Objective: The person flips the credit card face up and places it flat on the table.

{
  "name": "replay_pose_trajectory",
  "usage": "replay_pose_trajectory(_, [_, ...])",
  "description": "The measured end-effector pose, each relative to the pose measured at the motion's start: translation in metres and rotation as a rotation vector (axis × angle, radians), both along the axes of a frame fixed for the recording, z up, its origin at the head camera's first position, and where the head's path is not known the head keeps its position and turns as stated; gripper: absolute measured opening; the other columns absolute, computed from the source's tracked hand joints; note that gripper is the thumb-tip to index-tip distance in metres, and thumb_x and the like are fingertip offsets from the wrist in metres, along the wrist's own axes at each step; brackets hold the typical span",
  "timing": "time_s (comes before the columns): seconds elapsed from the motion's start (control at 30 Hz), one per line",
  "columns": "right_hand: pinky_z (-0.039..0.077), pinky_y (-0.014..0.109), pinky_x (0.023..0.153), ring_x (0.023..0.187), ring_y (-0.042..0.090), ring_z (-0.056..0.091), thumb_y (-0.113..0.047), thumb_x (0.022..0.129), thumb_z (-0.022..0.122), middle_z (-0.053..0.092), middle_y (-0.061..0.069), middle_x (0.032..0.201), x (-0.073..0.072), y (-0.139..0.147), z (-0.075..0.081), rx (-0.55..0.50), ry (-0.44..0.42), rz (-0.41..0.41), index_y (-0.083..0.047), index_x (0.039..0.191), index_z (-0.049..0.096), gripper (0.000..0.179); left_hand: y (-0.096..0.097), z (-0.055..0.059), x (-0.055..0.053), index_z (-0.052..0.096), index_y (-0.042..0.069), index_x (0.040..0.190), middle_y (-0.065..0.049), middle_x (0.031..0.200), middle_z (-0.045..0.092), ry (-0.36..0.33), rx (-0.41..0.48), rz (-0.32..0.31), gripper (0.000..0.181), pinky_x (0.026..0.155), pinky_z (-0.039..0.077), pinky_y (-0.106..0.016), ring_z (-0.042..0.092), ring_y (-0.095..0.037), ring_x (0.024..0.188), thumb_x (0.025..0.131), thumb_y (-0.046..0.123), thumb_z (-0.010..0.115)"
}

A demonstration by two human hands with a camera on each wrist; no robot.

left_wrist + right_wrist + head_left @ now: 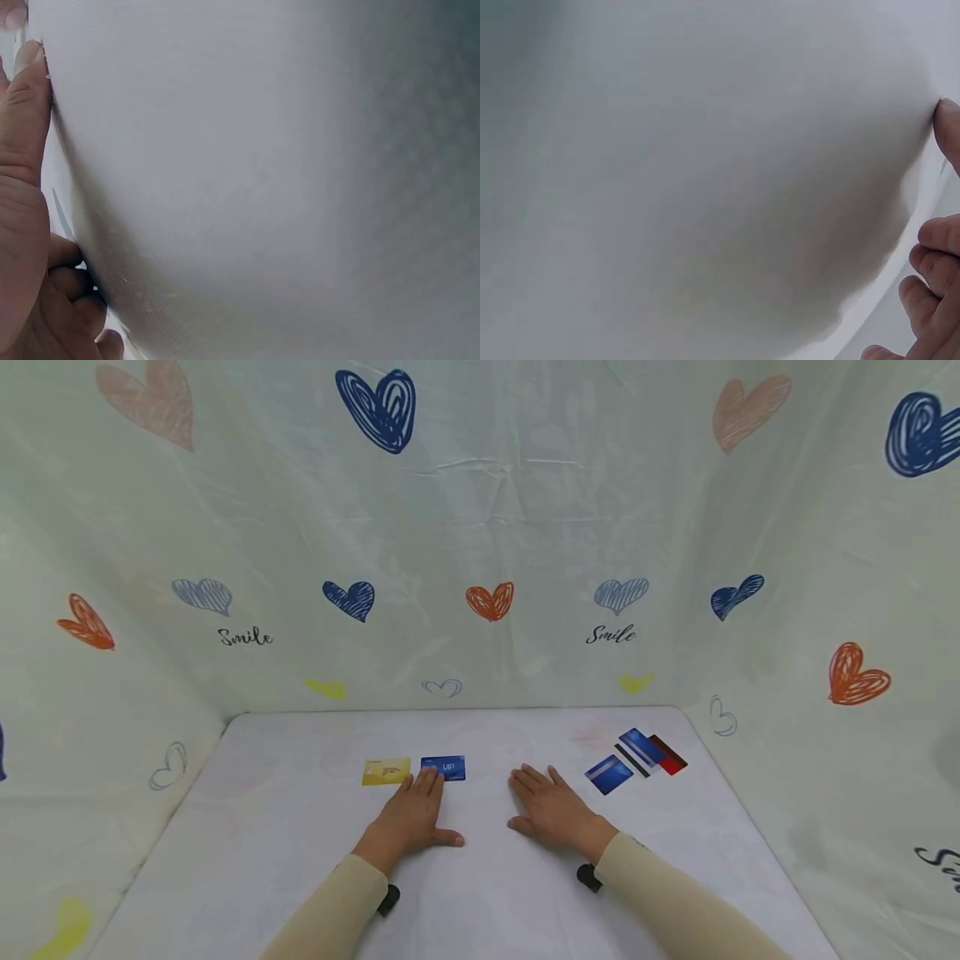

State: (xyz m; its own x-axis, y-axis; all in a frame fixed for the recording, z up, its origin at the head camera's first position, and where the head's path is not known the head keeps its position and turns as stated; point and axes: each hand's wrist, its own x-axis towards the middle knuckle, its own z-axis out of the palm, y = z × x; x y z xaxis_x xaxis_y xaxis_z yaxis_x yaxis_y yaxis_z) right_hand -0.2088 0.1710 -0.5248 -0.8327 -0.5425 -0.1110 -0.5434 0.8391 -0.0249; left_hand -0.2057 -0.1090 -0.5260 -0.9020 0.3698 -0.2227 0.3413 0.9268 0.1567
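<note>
My left hand [411, 820] lies palm down with its fingers straight, fingertips over the lower edge of a blue card marked VIP [450, 767]. Just left of that card is a yellow card [386, 771]. Palm down and flat, my right hand [555, 814] rests on the white tabletop [480, 893] with its thumb spread, nothing under it that shows. To its right lies a blue card with a pale stripe [609, 774]. In the left wrist view the left thumb [22, 127] meets the white surface; the right wrist view catches the right fingers [937, 262] at its edge.
Farther right, another blue card [642, 747] overlaps a red and black card [670, 755], with a white card with a dark stripe [632, 760] beside them. A white curtain [525, 527] printed with hearts rises behind the table and along both sides.
</note>
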Motion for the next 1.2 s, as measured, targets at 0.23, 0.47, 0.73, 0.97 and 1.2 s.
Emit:
replay_pose_trajectory(0.23, [0.025,0.067,0.125,0.157,0.039,0.034,-0.050,0.104,0.063,0.042,0.017,0.166,0.009,0.062,-0.002,-0.061,0.032,-0.097,0.001,0.158,0.043,0.077,-0.002,0.001,0.002,0.035,-0.003,0.162,-0.022,0.171,0.029,-0.011,0.039,0.011,0.118,0.131,0.019,-0.053,0.024,-0.035,0.162,0.082,0.074,0.075])
replay_pose_trajectory(0.47, [0.026,0.073,0.120,0.153,0.045,0.038,-0.049,0.102,0.065,0.043,0.024,0.164,0.015,0.115,-0.003,-0.077,0.055,-0.220,0.005,0.156,0.044,0.080,-0.002,0.001,0.003,0.034,-0.002,0.162,-0.022,0.172,0.027,-0.013,0.038,0.016,0.118,0.131,0.019,-0.054,0.023,-0.035,0.162,0.082,0.075,0.074])
replay_pose_trajectory(0.73, [0.022,0.077,0.119,0.152,0.051,0.035,-0.051,0.101,0.066,0.041,0.029,0.163,0.021,0.140,-0.005,-0.088,0.042,-0.320,0.010,0.152,0.046,0.082,0.001,0.008,0.007,0.033,-0.003,0.162,-0.022,0.172,0.028,0.008,0.044,-0.006,0.115,0.131,0.019,-0.055,0.022,-0.036,0.162,0.085,0.072,0.073])
replay_pose_trajectory(0.97, [0.025,0.076,0.118,0.148,0.050,0.041,-0.045,0.103,0.065,0.048,0.027,0.158,0.025,0.135,-0.006,-0.076,0.062,-0.323,0.007,0.149,0.052,0.070,0.003,0.005,0.009,0.032,-0.003,0.163,-0.021,0.172,0.027,0.027,0.017,-0.009,0.114,0.131,0.020,-0.055,0.022,-0.036,0.162,0.086,0.073,0.070])
replay_pose_trajectory(1.2, [0.037,0.071,0.114,0.139,0.046,0.050,-0.036,0.102,0.069,0.058,0.023,0.149,0.029,0.112,-0.002,-0.047,0.101,-0.272,0.003,0.144,0.060,0.058,0.003,0.003,0.013,0.032,-0.003,0.163,-0.022,0.173,0.025,0.024,0.069,-0.029,0.108,0.131,0.019,-0.055,0.021,-0.037,0.162,0.090,0.068,0.070])
